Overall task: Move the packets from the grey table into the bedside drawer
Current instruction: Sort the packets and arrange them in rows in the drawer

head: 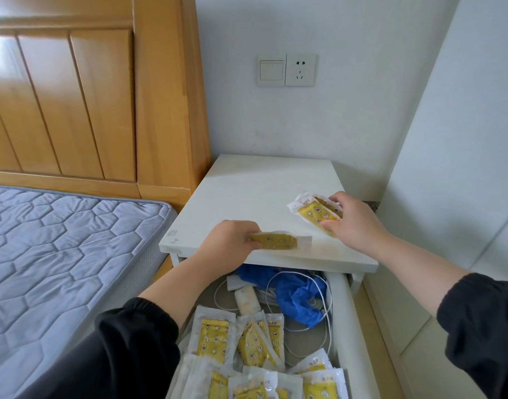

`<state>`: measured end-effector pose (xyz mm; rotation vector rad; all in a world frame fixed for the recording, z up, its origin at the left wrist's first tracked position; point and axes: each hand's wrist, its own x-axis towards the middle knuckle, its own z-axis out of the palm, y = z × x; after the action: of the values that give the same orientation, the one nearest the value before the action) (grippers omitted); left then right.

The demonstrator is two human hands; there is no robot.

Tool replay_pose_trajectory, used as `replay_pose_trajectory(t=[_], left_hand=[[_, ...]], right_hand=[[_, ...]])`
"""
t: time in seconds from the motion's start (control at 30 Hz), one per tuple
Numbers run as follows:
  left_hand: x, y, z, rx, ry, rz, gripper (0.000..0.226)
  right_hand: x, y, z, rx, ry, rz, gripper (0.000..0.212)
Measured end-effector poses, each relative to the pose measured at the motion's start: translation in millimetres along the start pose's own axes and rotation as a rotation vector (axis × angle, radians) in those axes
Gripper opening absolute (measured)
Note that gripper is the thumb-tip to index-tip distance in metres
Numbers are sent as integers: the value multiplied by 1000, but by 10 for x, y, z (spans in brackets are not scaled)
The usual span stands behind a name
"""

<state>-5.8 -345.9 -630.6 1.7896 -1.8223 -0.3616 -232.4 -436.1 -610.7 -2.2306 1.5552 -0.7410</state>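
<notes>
Gripping yellow pkts (277,241), L hand (229,240), R hand (355,223)

Left hand (229,240) pinching a packet (278,241), right hand (355,223) gripping packets (312,212), arms outstretched

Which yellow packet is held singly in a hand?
The packet in the left hand, over the table's front edge. The right hand grips a bunch of packets, and the others lie in the open drawer.

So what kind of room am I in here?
Most likely a bedroom: a quilted mattress lies against a wooden headboard, and a bedside table with an open drawer stands next to it.
</notes>
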Motion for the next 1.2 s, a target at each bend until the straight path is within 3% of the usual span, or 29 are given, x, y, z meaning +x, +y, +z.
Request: replay_pose_trajectory(t=[0.1,0.2,0.23,0.3,0.4,0.6,0.73,0.83,1.03,1.13,1.2], left_hand=[[-57,148,-59,-161,-52,-22,15],[-115,247,-82,-308,-119,-42,19],[-139,264,-76,-382,-121,-56,18],[-203,278,-40,-519,-93,-106,12],[-292,224,79,-738,-20,-262,8],[-545,40,416,-719,19,-430,14],[-653,-53,510,-649,111,-482,14],[-680,-119,553,-579,141,-455,13],[-657,-217,666,-507,185,-364,23],[-662,-231,735,-722,189,-527,47],[-675,-264,764,-983,47,-676,48]], right_hand=[[-33,-21,-91,155,-91,14,22],[-104,-40,-170,395,-290,107,49],[-146,-29,-172,474,-366,147,50],[-268,-33,-158,595,-508,203,27],[-457,-10,-36,712,-597,277,18],[-867,3,506,1000,-612,483,21],[-1055,-44,759,1062,-562,599,30],[-1133,-67,834,1076,-597,596,41],[-1171,-69,882,1078,-652,483,31],[-1137,-70,925,1096,-536,531,22],[-1105,-72,934,1145,-495,564,23]])
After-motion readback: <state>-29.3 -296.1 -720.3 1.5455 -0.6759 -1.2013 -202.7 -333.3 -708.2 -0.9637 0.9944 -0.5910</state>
